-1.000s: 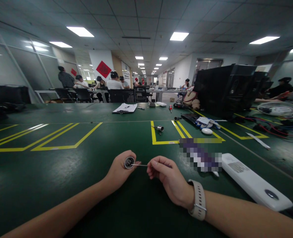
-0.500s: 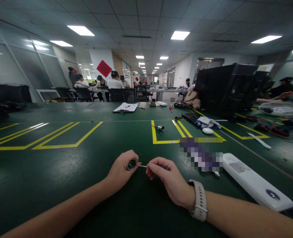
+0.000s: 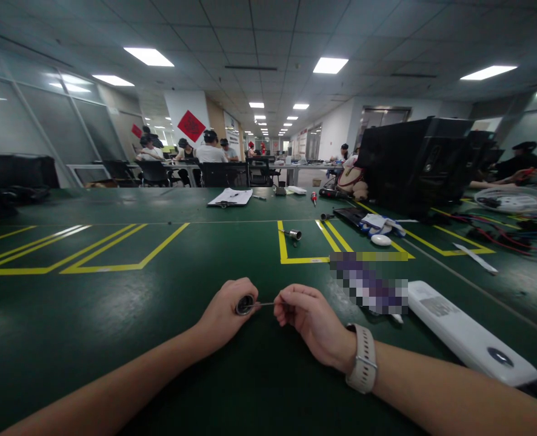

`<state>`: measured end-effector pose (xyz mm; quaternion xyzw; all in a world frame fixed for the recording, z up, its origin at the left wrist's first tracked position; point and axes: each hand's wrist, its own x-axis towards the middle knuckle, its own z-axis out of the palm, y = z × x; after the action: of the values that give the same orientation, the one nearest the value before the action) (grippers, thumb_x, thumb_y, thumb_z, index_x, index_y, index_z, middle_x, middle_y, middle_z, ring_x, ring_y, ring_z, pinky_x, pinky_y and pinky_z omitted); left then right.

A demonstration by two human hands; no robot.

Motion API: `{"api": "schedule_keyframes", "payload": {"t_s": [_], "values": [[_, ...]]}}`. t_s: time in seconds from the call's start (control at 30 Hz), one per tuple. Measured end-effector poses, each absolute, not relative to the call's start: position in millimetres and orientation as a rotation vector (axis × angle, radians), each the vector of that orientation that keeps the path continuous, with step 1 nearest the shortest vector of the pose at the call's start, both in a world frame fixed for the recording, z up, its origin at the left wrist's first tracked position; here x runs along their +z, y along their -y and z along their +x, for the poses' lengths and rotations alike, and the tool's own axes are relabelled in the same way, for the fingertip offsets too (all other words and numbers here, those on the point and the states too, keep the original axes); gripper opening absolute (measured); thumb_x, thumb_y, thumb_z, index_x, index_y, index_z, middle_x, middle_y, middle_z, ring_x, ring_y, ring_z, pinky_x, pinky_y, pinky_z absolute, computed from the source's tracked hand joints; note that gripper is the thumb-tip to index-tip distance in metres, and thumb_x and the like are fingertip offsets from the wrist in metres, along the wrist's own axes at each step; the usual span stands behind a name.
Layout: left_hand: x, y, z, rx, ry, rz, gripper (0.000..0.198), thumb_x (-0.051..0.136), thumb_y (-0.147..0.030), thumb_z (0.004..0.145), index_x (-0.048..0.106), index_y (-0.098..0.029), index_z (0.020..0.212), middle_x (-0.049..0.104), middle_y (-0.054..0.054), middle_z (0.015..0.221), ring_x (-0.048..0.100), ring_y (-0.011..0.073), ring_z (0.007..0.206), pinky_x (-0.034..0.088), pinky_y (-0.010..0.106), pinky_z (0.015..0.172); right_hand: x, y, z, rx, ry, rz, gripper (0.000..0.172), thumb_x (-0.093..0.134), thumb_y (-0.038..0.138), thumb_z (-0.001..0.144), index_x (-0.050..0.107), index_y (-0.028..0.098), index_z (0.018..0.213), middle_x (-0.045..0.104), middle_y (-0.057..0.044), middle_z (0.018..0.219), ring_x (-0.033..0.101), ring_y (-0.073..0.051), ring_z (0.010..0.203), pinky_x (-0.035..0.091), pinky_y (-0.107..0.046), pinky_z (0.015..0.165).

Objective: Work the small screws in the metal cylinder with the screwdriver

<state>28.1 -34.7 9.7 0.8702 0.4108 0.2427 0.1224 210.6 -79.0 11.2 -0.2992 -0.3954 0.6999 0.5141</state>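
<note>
My left hand (image 3: 223,315) is wrapped round a short hollow metal cylinder (image 3: 243,305), its round open end turned up toward me. From the cylinder's right rim a thin metal rod (image 3: 265,304) runs across to my right hand (image 3: 311,324), which pinches its other end. The rod's tip meets the cylinder near the left thumb, and whether it goes inside cannot be made out. My right fingers hide the rest of the rod. On the table ahead lies a second metal cylinder (image 3: 296,235) with a thin dark piece at its side.
Yellow tape (image 3: 296,261) marks out areas on the green table (image 3: 127,321). To the right lie a blurred purple packet (image 3: 368,284) and a long white device (image 3: 471,333). Farther off are a clipboard (image 3: 230,197), a small red tool (image 3: 314,198) and a black computer case (image 3: 414,163).
The cylinder has turned slightly and shifted a little right in my left hand. My right hand has moved slightly right, so more of the rod shows between the hands.
</note>
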Motion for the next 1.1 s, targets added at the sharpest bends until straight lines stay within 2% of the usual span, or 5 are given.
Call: {"api": "schedule_keyframes", "payload": {"t_s": [0.3, 0.77, 1.1], "values": [[16, 34, 27, 0.56, -1.216, 2.479, 0.007, 0.053, -0.02, 0.075, 0.05, -0.018, 0.069, 0.054, -0.001, 0.076, 0.048, 0.0142, 0.07, 0.037, 0.026, 0.061, 10, 82, 211, 1.619, 1.08, -0.722, 0.015, 0.061, 0.028, 0.072, 0.061, 0.014, 0.067, 0.058, -0.001, 0.065, 0.051, -0.012, 0.062, 0.037, -0.026, 0.062], [14, 23, 17, 0.558, -1.194, 2.505, 0.011, 0.052, -0.025, 0.077, 0.047, -0.018, 0.071, 0.051, -0.002, 0.073, 0.048, 0.0139, 0.068, 0.037, 0.025, 0.06, 6, 78, 214, 1.677, 0.998, -0.668, 0.011, 0.057, 0.021, 0.075, 0.061, 0.013, 0.069, 0.058, -0.002, 0.065, 0.05, -0.011, 0.061, 0.036, -0.026, 0.06], [10, 20, 16, 0.617, -1.261, 2.476, 0.012, 0.056, -0.026, 0.074, 0.049, -0.018, 0.071, 0.052, -0.002, 0.072, 0.049, 0.0144, 0.067, 0.038, 0.026, 0.059, 10, 85, 211, 1.481, 1.275, -0.879, 0.015, 0.056, 0.025, 0.076, 0.06, 0.014, 0.066, 0.056, 0.0, 0.062, 0.049, -0.012, 0.06, 0.037, -0.027, 0.061]]}}
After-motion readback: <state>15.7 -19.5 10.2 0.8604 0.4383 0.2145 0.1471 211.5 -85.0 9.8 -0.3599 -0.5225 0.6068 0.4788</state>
